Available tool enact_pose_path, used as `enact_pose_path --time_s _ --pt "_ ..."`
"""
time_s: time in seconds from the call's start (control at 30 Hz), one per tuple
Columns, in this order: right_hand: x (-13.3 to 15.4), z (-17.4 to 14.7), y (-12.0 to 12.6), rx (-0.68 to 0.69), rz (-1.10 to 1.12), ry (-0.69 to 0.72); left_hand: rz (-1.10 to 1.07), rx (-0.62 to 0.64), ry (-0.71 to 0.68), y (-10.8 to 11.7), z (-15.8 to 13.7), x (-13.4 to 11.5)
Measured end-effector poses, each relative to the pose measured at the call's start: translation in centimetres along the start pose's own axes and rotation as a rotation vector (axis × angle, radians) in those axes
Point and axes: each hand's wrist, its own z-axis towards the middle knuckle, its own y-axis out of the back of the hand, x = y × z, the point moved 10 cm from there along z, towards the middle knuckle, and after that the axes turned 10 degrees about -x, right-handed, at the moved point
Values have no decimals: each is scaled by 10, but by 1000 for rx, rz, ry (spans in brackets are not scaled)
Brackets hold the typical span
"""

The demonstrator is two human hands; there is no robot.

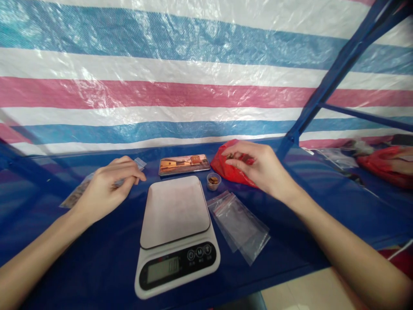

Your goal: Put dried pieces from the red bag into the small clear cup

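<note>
My left hand (111, 183) hovers left of a white kitchen scale (176, 211), its fingers curled and thumb drawn in; what it pinches, if anything, I cannot make out. Partly behind it lies a clear bag with brownish contents (75, 193), and a small clear plastic piece (140, 163) shows by its fingertips. My right hand (254, 165) is at an open red plastic bag (226, 165) holding small brown pieces, with thumb and forefinger apart. The scale's plate is bare and its display (163, 269) seems to read 0.0. A small clear cup (213, 181) contains brown pieces.
Clear zip bags (240, 224) lie overlapping right of the scale. Behind the scale rests a phone (184, 165) with a lit screen. Blue metal bars (322, 101) rise at the right. Farther right, another person's hand (402, 165) is by a second red bag (379, 165).
</note>
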Motion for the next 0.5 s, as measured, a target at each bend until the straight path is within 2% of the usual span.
enact_pose_path --time_s 0.1,0.17,0.23,0.5 --pt "20 -10 -35 178 49 65 -7 4 4 -1 0 0" --pt "22 -16 -47 241 33 85 -15 -3 -1 -1 1 -2" --pt "19 -18 -50 260 25 84 -23 -12 -17 0 2 -4" --pt "17 -14 -42 197 92 62 -20 3 -21 -2 -1 0"
